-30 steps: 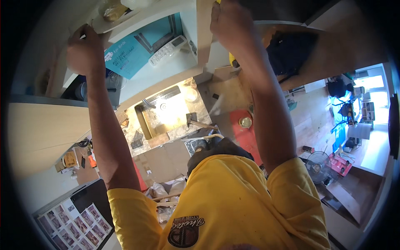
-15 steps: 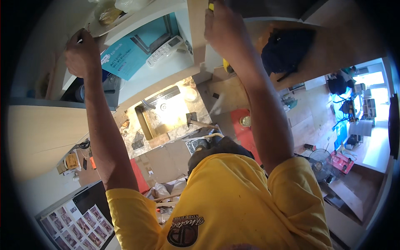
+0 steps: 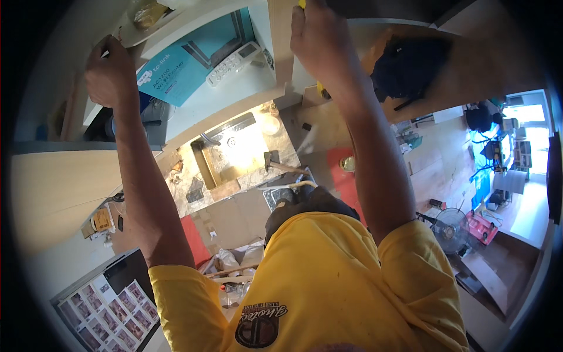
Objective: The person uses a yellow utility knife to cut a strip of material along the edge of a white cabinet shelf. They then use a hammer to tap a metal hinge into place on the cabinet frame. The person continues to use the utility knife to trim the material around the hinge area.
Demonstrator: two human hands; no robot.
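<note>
Both my arms reach up to the shelves of an overhead cabinet. My left hand is closed in a pinch beside the shelf edge at the upper left. A small white spot shows between its fingers, too small to name. Higher up on the right, my right hand is closed round a yellow object, mostly hidden at the top edge of the picture. Between the hands, a blue-green router box lies on the shelf with a white remote control next to it.
A dark blue cloth item lies on the right-hand shelf. Below are a sink, a hammer on the counter and a fan at the right. A photo sheet is at the lower left.
My view has shifted slightly. In the picture, my left hand sits a little further left and my right hand a little lower and further right. Both stay closed.
</note>
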